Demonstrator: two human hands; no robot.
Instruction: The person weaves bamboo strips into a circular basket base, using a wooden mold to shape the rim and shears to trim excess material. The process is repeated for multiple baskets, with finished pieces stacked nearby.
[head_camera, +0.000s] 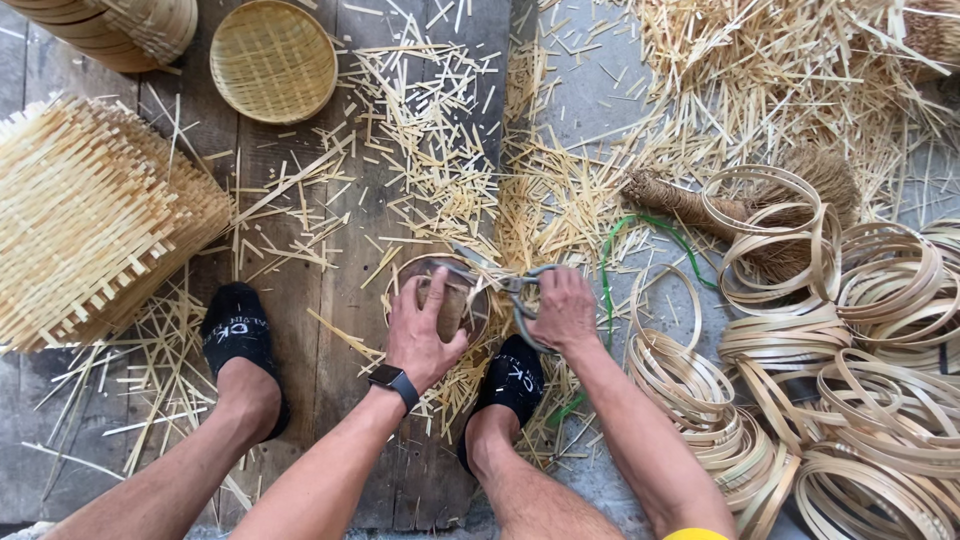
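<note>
My left hand (420, 325), with a dark watch on the wrist, presses down on a small round bamboo basket (462, 305) held between my feet. My right hand (562, 308) grips the handles of a pair of metal shears (500, 282). The blades point left over the basket's rim. My feet wear black socks, the left foot (238, 340) on the wooden boards and the right foot (512, 380) just below the basket.
A stack of woven bamboo mats (90, 215) lies at the left. A finished round basket (272, 60) sits at the top. Several bamboo hoops (850, 380) pile up at the right, beside a brush (740, 205) and a green cord (620, 240). Bamboo trimmings litter the floor.
</note>
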